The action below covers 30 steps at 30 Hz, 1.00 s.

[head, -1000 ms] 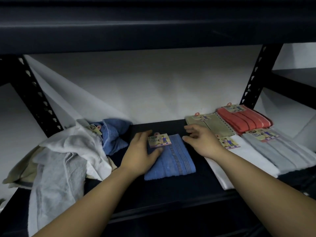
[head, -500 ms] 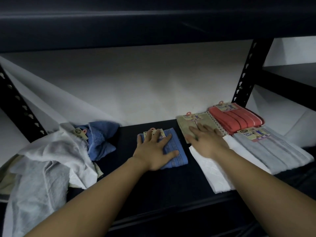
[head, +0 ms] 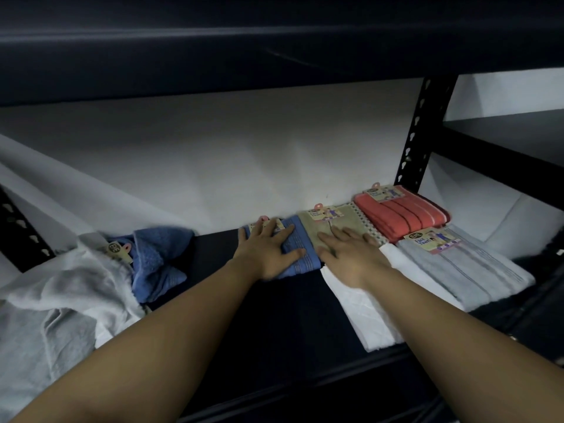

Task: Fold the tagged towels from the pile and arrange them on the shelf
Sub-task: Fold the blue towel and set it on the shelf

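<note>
Folded blue towel (head: 300, 250) slid back from mid-shelf in the last second; now butts against the beige towel (head: 332, 222) at the rear wall. Left hand (head: 268, 254) flat, fingers spread on the blue; right hand (head: 351, 254) flat on the beige. Placement looks done; pile (head: 76, 288) waits at left.

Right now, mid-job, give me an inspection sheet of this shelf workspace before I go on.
Surface: dark shelf, bare strip in the middle.
Job's things: folded blue towel against the beige towel; coral towel at the back right; light grey towel and white towel in front.
Clutter: unfolded pile at left, with a crumpled blue towel in it.
Grippers: left hand flat on the folded blue towel; right hand flat on the beige towel.
Cables: nothing seen.
Surroundings: white backing sheet, perforated upright, upper shelf beam.
</note>
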Motion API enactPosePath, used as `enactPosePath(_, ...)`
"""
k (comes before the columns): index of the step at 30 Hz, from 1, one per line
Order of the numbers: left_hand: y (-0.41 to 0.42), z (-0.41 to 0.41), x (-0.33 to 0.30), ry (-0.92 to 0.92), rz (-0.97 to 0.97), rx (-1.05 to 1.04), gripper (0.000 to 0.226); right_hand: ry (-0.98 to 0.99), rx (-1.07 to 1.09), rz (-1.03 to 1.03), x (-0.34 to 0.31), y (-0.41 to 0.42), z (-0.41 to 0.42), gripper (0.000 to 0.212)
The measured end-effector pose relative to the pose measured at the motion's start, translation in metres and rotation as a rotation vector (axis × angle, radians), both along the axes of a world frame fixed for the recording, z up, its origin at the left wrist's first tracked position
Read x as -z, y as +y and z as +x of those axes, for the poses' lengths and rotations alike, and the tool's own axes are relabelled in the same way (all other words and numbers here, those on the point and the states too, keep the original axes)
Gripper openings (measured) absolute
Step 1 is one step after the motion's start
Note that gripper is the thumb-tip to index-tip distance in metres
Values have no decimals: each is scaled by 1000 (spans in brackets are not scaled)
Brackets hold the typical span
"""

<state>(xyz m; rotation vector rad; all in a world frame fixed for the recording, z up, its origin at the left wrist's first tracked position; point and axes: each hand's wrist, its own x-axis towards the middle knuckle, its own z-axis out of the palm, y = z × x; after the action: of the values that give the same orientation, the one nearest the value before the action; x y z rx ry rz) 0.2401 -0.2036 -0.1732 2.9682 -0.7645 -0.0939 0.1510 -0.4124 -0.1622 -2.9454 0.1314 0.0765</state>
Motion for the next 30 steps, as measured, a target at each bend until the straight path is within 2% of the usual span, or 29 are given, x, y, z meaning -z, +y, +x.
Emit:
enactPosePath(13,-3,6,-2,-29,9,-2,86,-26,20,45,0,2,-1,61)
enactPosePath(19,1,-12,-3,-228,-115,30,82,-104,-6,297,-19,-9,-3,72)
enactPosePath(24,14,-34,2,-87,-68,73,87,-131,-18,99,-24,-24,-44,73)
enactPosePath(27,15,-37,6,-60,-34,68,86,-67,18,74,-13,-26,-63,79)
enactPosePath(30,10,-37,5,-62,-16,59,85,-114,19,76,-4,-23,-62,78)
